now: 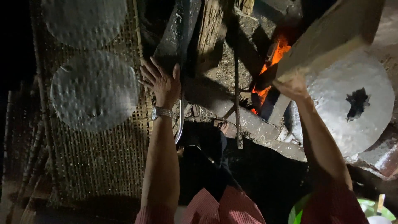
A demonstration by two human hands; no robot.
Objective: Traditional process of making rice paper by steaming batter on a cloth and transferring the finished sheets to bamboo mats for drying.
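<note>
free: lower woven rack (103, 166) | blocked: fire (273, 58), round sheets (94, 89), metal lid (352, 103)

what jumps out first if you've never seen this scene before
The orange fire glows at the top centre among dark logs, the only bright colour in the dim scene. Just right of it, the right hand grips a flat wooden board above a round, pale steaming surface. At the left, two thin round sheets lie on a woven bamboo rack, with the open left hand, a wristwatch below it, at the rack's right edge.
</note>
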